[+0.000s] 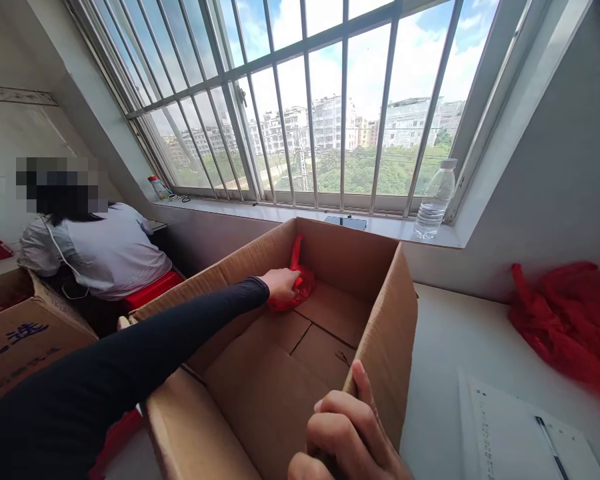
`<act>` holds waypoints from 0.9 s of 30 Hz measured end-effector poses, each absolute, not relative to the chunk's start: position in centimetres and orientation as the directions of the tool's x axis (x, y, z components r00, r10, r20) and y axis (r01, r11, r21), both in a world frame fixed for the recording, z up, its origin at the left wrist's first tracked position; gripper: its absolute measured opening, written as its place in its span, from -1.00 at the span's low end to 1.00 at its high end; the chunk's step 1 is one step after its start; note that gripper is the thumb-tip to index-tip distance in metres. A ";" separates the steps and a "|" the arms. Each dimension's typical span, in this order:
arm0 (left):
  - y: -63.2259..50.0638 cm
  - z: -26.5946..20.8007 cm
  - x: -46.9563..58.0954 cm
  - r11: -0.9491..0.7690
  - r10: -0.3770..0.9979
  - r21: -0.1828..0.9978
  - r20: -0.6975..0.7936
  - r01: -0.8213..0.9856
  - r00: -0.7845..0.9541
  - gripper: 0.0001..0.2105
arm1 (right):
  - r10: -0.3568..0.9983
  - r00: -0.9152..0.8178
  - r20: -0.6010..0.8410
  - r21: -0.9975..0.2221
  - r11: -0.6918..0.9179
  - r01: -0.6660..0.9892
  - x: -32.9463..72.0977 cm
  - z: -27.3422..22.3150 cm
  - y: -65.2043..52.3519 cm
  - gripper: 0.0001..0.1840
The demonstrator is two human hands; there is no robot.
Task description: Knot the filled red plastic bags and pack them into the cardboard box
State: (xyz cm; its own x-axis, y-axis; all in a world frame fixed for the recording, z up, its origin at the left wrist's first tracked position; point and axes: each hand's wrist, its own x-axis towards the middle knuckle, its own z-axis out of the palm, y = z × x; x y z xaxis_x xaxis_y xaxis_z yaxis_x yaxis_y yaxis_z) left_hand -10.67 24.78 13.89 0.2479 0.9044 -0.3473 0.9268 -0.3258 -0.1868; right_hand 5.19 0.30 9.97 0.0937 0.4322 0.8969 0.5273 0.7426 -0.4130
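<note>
An open cardboard box [390, 327] stands in front of me, tilted in my view. Deep inside it, by the far left corner, lies a red plastic bag [306, 281] with one handle sticking up against the wall. My left hand [280, 284] reaches over the box's left side and is closed on the bag; its fingertips are partly hidden in the red plastic. At the near right, my right hand [347, 433] is wrapped over the box's top edge, thumb on the outer side and fingers on the inner.
A pile of red bags [570, 320] lies on the white table [435, 347] to the right, near a paper [510, 427] with a pen [553, 447]. A water bottle [435, 200] and a phone [347, 222] rest by the window. Another person [110, 253] sits left, beside another box [35, 333].
</note>
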 end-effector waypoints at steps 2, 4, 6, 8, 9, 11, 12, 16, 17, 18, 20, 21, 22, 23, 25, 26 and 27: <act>24.8 14.8 -10.1 -0.360 0.862 -0.159 -0.433 0.919 0.263 -0.66 | 0.399 0.196 0.896 -0.442 0.748 0.495 4.4 9.7 0.8 -0.71; 25.2 16.9 -9.8 -0.387 0.835 -0.127 -0.469 0.913 0.289 -0.63 | 0.388 0.187 0.903 -0.428 0.765 0.481 4.4 9.4 1.4 -0.70; 25.7 20.0 -9.6 -0.421 0.832 -0.087 -0.435 0.903 0.345 -0.58 | 0.377 0.109 0.920 -0.381 0.795 0.471 5.2 9.1 2.0 -0.69; 26.2 23.2 -9.8 -0.444 0.856 -0.057 -0.322 0.894 0.405 -0.49 | 0.379 0.016 0.925 -0.343 0.818 0.462 6.5 9.0 2.5 -0.68; 26.4 24.6 -9.9 -0.449 0.870 -0.051 -0.256 0.892 0.422 -0.47 | 0.389 -0.030 0.921 -0.334 0.824 0.458 7.2 9.0 2.8 -0.70; 26.7 26.5 -10.1 -0.451 0.888 -0.052 -0.130 0.891 0.441 -0.44 | 0.429 -0.118 0.896 -0.337 0.827 0.450 8.7 9.3 3.4 -0.73; 26.8 27.1 -10.2 -0.453 0.890 -0.052 -0.075 0.890 0.449 -0.44 | 0.450 -0.166 0.878 -0.341 0.829 0.443 9.4 9.5 3.6 -0.75; 25.8 28.2 -9.8 -0.499 0.858 -0.043 0.112 0.865 0.501 -0.47 | 0.496 -0.312 0.810 -0.346 0.834 0.430 11.3 10.8 4.6 -0.80; 25.2 28.3 -9.5 -0.519 0.837 -0.038 0.176 0.854 0.517 -0.50 | 0.514 -0.330 0.792 -0.360 0.829 0.428 11.5 11.1 4.9 -0.68; 24.3 28.4 -9.1 -0.540 0.810 -0.033 0.249 0.841 0.531 -0.53 | 0.536 -0.337 0.774 -0.383 0.821 0.424 11.7 11.2 5.2 -0.59; 22.2 28.4 -8.2 -0.573 0.748 -0.020 0.396 0.820 0.533 -0.58 | 0.577 -0.327 0.749 -0.436 0.800 0.412 12.0 11.3 5.9 -0.50; 20.9 28.2 -7.7 -0.579 0.723 -0.015 0.452 0.815 0.523 -0.60 | 0.594 -0.317 0.739 -0.459 0.789 0.409 12.1 11.3 6.3 -0.49; 19.6 28.0 -7.2 -0.580 0.709 -0.004 0.489 0.815 0.508 -0.61 | 0.604 -0.305 0.736 -0.473 0.782 0.407 12.2 11.1 6.8 -0.49; 18.1 27.7 -6.8 -0.577 0.703 0.009 0.514 0.817 0.491 -0.63 | 0.611 -0.291 0.736 -0.485 0.776 0.404 12.2 11.0 7.3 -0.50; 15.1 26.8 -6.2 -0.588 0.708 0.072 0.528 0.806 0.469 -0.68 | 0.620 -0.269 0.737 -0.500 0.768 0.401 12.3 10.6 8.3 -0.50; 13.5 26.2 -6.0 -0.606 0.709 0.114 0.525 0.787 0.470 -0.70 | 0.624 -0.263 0.736 -0.504 0.764 0.403 12.2 10.5 8.8 -0.51; 11.9 25.6 -6.0 -0.630 0.720 0.176 0.496 0.756 0.485 -0.72 | 0.626 -0.260 0.736 -0.504 0.762 0.408 12.2 10.4 9.2 -0.51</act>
